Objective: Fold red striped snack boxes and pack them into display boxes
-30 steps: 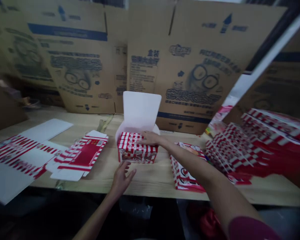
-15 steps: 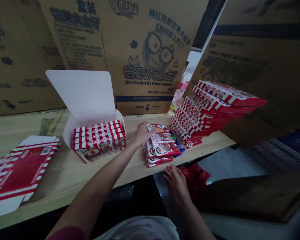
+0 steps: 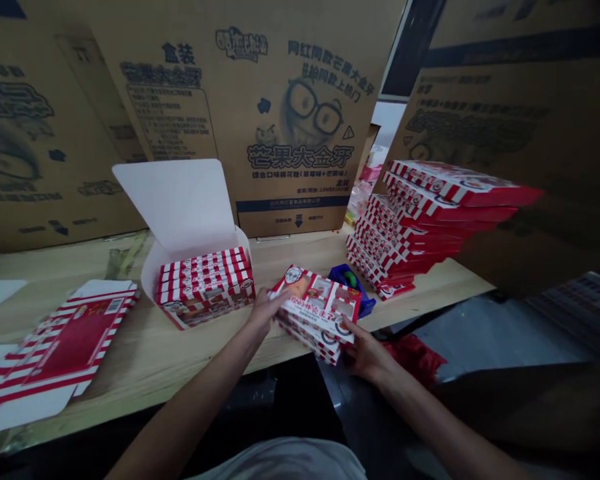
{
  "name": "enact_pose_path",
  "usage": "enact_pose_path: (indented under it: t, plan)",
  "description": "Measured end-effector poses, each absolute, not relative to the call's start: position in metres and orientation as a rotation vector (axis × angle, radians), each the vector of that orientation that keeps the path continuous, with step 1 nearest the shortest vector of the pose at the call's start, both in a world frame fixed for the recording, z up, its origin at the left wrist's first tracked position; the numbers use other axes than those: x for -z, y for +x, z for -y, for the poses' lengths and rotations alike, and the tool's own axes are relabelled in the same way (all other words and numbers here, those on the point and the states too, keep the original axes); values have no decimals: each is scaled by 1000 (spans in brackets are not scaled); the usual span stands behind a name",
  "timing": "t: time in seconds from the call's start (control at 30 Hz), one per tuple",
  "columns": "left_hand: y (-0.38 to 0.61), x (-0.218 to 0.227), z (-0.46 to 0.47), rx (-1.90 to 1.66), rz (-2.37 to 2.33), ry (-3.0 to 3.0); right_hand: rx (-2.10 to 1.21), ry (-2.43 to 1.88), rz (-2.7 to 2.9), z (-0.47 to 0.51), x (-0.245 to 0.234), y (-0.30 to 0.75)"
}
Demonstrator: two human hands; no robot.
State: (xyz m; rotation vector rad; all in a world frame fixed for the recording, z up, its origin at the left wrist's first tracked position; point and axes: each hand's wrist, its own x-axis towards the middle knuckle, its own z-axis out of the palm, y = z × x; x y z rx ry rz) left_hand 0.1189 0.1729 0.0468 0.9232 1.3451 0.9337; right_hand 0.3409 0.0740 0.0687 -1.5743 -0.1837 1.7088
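A short stack of flat red-and-white striped candy boxes (image 3: 313, 303) is gripped from both sides at the table's front edge. My left hand (image 3: 267, 308) is closed on its left end, thumb on top. My right hand (image 3: 373, 353) pinches the near right corner, thumb on the upper box; its other fingers are partly hidden. Left of the stack stands an open display box (image 3: 177, 207), its white lid raised, with a row of similar striped boxes (image 3: 205, 280) inside. Just behind the held stack is a small blue tray (image 3: 367, 307) with something green in it.
A tall, leaning stack of striped boxes (image 3: 405, 230) stands at the right. Flattened striped cartons (image 3: 75, 340) lie at the left. Large brown cardboard cartons (image 3: 300, 193) wall the back of the wooden table (image 3: 215, 360). Red bag-like material (image 3: 417, 357) is below the right edge.
The small stack has been turned and drawn toward me. My right hand has come up from below the edge and taken hold of it. My left hand now grips its left end.
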Motion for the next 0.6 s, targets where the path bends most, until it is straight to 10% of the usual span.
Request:
enact_pose_path:
  t: [0.6]
  plan:
    - [59,-73,-92,-882,-963,891,-1799,-1313,790,-54,-79,349]
